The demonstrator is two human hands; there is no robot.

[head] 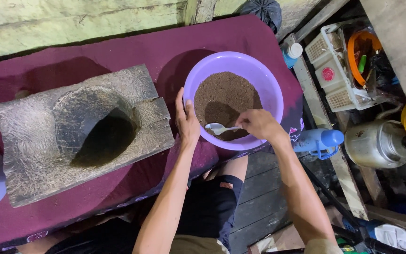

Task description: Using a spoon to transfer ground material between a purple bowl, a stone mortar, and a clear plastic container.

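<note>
Two hands: left hand (186, 121) and right hand (259, 124), both the person's own
Count: one round purple plastic bowl (269, 82), one metal spoon (219, 128), one rough grey wooden block with a deep round hollow (34, 141)
Left hand: fingers curled over the bowl's left rim, gripping it
Right hand: closed on the spoon's handle, over the bowl's near side
Spoon axis: lies almost level left to right, scoop end pointing left, handle end hidden in the right hand
Bowl contents: one heap of brown ground powder (224, 96); the spoon's scoop sits above its near edge
Bowl place: on the table under a dark red cloth (175, 51), near its right end, just right of the block
Block hollow: dark inside; contents cannot be told
Right of the table: one blue flask (318, 140), one metal kettle (377, 143), one white plastic crate (327, 75) holding mixed small items
</note>
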